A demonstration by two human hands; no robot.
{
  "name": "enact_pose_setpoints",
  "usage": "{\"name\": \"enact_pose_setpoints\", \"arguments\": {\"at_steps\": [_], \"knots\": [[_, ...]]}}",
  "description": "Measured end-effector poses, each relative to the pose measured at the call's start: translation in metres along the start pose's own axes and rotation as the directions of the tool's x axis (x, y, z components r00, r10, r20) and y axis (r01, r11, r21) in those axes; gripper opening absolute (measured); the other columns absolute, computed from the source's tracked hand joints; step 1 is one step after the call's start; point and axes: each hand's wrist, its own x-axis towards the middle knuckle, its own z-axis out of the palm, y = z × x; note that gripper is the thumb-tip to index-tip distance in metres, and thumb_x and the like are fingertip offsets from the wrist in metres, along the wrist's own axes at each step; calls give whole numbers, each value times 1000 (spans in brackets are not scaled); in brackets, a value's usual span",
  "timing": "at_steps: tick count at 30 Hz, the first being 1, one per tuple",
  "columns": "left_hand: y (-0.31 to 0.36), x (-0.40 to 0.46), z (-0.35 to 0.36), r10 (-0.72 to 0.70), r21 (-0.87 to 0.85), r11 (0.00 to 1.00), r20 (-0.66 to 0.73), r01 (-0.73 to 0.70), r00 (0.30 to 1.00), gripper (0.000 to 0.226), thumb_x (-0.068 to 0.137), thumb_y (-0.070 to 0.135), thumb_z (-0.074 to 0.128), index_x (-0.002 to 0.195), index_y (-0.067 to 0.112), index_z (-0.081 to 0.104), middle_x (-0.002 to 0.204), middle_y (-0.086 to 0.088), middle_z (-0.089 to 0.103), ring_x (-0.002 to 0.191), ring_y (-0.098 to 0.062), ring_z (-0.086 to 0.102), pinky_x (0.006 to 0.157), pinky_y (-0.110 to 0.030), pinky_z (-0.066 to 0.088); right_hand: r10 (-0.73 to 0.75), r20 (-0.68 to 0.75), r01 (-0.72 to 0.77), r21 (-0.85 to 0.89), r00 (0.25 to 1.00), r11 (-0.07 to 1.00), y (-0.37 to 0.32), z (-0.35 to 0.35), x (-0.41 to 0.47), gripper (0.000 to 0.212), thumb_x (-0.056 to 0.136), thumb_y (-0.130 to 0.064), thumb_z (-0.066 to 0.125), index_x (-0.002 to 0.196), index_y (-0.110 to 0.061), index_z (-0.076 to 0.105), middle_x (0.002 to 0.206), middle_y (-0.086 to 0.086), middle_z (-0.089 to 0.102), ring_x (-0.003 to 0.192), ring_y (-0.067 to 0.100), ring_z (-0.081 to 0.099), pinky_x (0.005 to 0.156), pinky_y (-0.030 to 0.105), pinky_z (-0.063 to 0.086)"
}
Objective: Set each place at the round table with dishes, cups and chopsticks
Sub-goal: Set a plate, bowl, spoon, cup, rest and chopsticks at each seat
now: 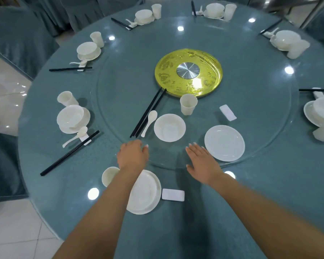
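My left hand (pixel 133 155) and my right hand (pixel 202 163) rest flat on the near rim of the glass turntable (pixel 251 109), both holding nothing. On the turntable lie black chopsticks (pixel 148 113), a white spoon (pixel 149 122), a white bowl (pixel 169 127), a white cup (pixel 188 104), a white plate (pixel 224 143) and a white chopstick rest (pixel 227 112). At the near place on the teal table (pixel 269 193) sit a plate with a bowl on it (pixel 146 193), a cup (pixel 108 175) partly under my left forearm, and a chopstick rest (pixel 173 194).
A gold disc with a steel centre (pixel 189 71) sits mid-turntable. Several set places ring the table, such as one at the left (pixel 72 117) and one at the right (pixel 319 114). Covered chairs (pixel 17 34) stand around; tiled floor lies at the left.
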Motion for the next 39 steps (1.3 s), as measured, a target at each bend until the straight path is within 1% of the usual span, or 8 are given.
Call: {"name": "enact_pose_setpoints", "arguments": {"at_steps": [6,9,11,15,21,26,30,39], "knots": [[5,38,6,13,-35,999,-38,-15,999,33,93,39,51,115,18,64,114,-4,66,111,-28,54,91,-38,44,-34,11,35,-87,999,996,20,8,21,67,99,-47,13,152,-7,10,161,9,6,149,23,2,119,35,-1],[7,51,14,21,-65,998,-42,-24,999,33,92,37,55,116,16,65,114,-3,67,110,-28,55,92,-37,46,-34,-41,31,-69,999,997,26,16,19,69,93,-46,18,140,-2,45,147,14,43,138,27,38,112,41,30],[11,57,18,24,-95,995,-51,-29,998,32,91,36,57,115,16,65,111,-3,67,108,-28,55,92,-39,47,-20,-81,18,-29,997,999,29,22,15,62,93,-43,29,132,-2,54,140,13,51,131,27,48,105,43,41],[23,68,25,15,-16,1000,-55,-16,998,36,90,41,58,118,20,64,110,-4,67,106,-29,58,88,-39,49,-19,-168,16,-18,986,1000,34,28,13,63,100,-44,19,135,-3,52,143,13,48,133,27,45,109,44,36],[34,75,30,-41,120,992,12,39,999,29,90,47,58,103,22,65,98,-4,68,95,-29,62,75,-32,45,19,-178,-18,4,984,1000,37,32,10,67,102,-44,9,139,-4,48,147,12,43,138,25,39,117,38,23],[38,75,30,-101,132,987,58,92,993,27,90,35,58,70,17,57,71,-2,59,71,-29,56,64,-28,41,48,-166,-46,10,985,999,36,31,9,67,101,-43,8,139,-3,46,147,12,42,138,26,38,113,37,20],[42,72,26,-103,114,989,69,95,992,25,87,27,54,65,15,53,62,-1,51,66,-28,53,59,-26,37,60,-173,-61,-2,983,998,35,29,8,67,101,-44,7,140,-5,46,148,11,42,139,24,37,116,37,19],[40,61,14,-120,39,992,31,119,992,27,85,23,54,59,13,52,58,-1,50,52,-21,43,51,-23,31,50,-173,-53,-8,984,999,35,28,8,59,97,-40,27,139,-5,47,147,10,43,138,24,38,116,40,27]]}}
